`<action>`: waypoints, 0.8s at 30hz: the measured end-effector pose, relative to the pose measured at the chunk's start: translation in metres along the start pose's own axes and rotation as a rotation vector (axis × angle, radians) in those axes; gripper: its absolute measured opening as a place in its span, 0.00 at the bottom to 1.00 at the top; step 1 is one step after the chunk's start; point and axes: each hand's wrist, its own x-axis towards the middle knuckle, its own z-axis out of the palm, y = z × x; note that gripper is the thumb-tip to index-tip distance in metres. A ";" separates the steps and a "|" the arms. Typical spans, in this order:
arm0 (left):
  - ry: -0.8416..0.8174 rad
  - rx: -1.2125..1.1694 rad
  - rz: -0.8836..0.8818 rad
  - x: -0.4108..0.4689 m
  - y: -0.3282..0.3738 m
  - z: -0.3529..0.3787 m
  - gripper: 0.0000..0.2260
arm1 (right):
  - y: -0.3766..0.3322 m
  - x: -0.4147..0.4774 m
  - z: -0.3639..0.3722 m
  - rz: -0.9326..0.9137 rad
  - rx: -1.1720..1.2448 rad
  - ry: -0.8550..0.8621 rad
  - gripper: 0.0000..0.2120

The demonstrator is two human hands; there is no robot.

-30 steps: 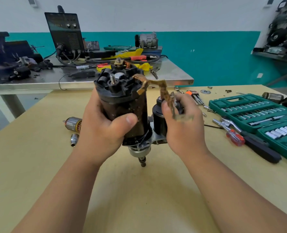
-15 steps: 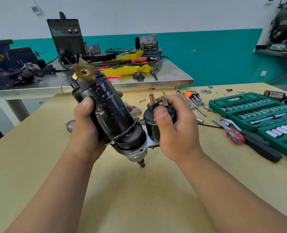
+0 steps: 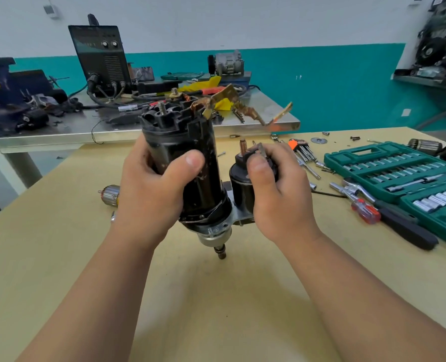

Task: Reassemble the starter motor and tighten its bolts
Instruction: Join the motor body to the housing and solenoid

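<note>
Whereas half a second ago the starter motor [image 3: 203, 184] leaned with its top toward the upper left of the frame, it now stands almost upright at the centre, and its open top end faces the camera, showing two threaded studs. The copper leads [image 3: 248, 111] with brass tabs, earlier bunched at the tilted top, now fan out to the right above the motor. The left thumb, which earlier sat along the side, now lies across the front of the black housing.

The left hand [image 3: 149, 189] wraps around the housing, fingers curled behind it and thumb pressed on the front. The right hand [image 3: 276, 189] grips the top of the solenoid [image 3: 239, 186], the smaller black cylinder just right of the housing, with the thumb on its cap and the fingers curled round the far side. At the bottom, the shaft [image 3: 221, 253] points down at the tabletop [image 3: 216, 322]; I cannot tell whether it touches.

On the right of the frame lie an open green socket set [image 3: 399, 173] and a red-handled screwdriver [image 3: 365, 210], well apart from the motor. A black machine [image 3: 99, 58] stands on the metal table [image 3: 60, 131] at upper left; the print on its panel is too small to read.
</note>
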 end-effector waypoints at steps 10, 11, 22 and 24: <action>0.036 0.042 0.009 0.001 -0.001 0.009 0.15 | 0.004 0.007 -0.003 0.104 -0.052 -0.015 0.19; -0.006 0.045 -0.003 0.003 0.000 0.009 0.15 | 0.005 0.008 -0.005 0.110 -0.051 -0.024 0.17; -0.234 0.071 -0.207 0.034 0.014 0.008 0.34 | 0.013 0.014 -0.011 0.145 0.029 -0.065 0.16; -0.162 0.075 -0.189 0.030 0.013 0.010 0.32 | 0.015 0.014 -0.012 0.150 0.021 -0.067 0.16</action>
